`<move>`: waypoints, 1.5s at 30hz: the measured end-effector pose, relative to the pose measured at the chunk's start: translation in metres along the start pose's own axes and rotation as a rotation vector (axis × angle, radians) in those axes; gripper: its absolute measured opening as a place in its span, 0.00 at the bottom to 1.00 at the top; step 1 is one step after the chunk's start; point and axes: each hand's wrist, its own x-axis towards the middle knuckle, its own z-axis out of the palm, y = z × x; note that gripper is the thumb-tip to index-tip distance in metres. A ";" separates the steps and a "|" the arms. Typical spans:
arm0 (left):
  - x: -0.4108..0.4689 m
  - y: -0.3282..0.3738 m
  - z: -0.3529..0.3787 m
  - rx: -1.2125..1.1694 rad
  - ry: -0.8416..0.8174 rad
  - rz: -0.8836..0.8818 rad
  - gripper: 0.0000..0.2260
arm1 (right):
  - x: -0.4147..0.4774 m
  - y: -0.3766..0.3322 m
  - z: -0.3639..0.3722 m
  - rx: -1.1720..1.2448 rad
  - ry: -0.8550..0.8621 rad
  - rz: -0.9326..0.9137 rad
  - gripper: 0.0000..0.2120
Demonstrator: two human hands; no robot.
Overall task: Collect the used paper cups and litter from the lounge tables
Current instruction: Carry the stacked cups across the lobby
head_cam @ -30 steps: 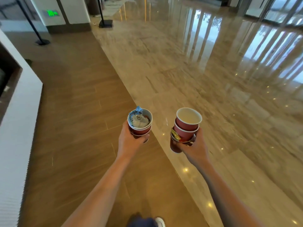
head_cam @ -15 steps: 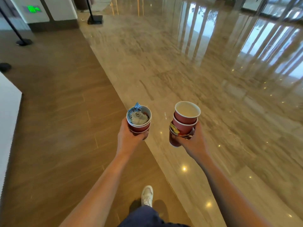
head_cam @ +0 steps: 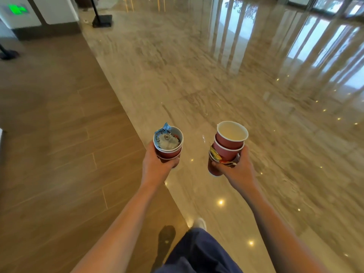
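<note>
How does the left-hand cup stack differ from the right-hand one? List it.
The left stack has wrappers stuffed in its top cup; the right stack shows no litter in its top cup.
The left stack is short and tightly nested; the right stack is taller, looser and crooked.
A yellow wrapper is wedged at the right stack's side; the left stack has none outside.
Shared: red paper cups, white rims, gripped by the left hand and right hand.

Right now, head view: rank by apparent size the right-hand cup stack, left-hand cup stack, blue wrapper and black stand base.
1. Right-hand cup stack, three cups showing.
2. Left-hand cup stack.
3. Blue wrapper and black stand base: these look alike, and the base is far off, so they are left unranked.
</note>
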 end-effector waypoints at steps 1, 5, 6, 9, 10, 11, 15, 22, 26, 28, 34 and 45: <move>0.023 0.002 0.011 0.004 0.002 0.008 0.33 | 0.024 0.002 0.000 0.003 0.007 -0.001 0.40; 0.085 0.011 0.042 0.010 -0.003 0.038 0.33 | 0.095 0.007 0.001 0.021 -0.004 -0.008 0.39; 0.103 0.015 0.051 0.005 0.002 0.037 0.33 | 0.117 0.008 -0.001 0.026 -0.008 -0.009 0.39; 0.156 0.027 0.077 -0.001 0.013 0.024 0.32 | 0.178 0.005 -0.007 0.043 -0.021 -0.001 0.38; 0.173 0.031 0.086 -0.002 0.019 0.016 0.32 | 0.197 0.003 -0.010 0.044 -0.028 -0.004 0.38; 0.189 0.036 0.095 -0.001 0.027 0.014 0.32 | 0.216 0.000 -0.012 0.042 -0.034 -0.010 0.37; 0.249 0.049 0.127 0.034 0.029 0.053 0.33 | 0.285 -0.007 -0.016 0.028 -0.062 -0.019 0.37; 0.343 0.058 0.168 0.037 0.023 0.050 0.32 | 0.386 -0.007 -0.007 0.018 -0.067 -0.002 0.39; 0.411 0.060 0.188 0.021 0.015 0.050 0.30 | 0.455 -0.004 0.007 0.034 -0.045 0.009 0.37; 0.449 0.060 0.195 0.007 0.007 0.056 0.30 | 0.490 -0.007 0.016 0.024 -0.036 0.010 0.36; 0.572 0.073 0.220 0.018 -0.019 0.075 0.31 | 0.605 -0.025 0.040 0.019 -0.013 0.018 0.35; 0.761 0.097 0.271 0.017 -0.051 0.076 0.32 | 0.792 -0.043 0.068 0.042 0.026 0.022 0.38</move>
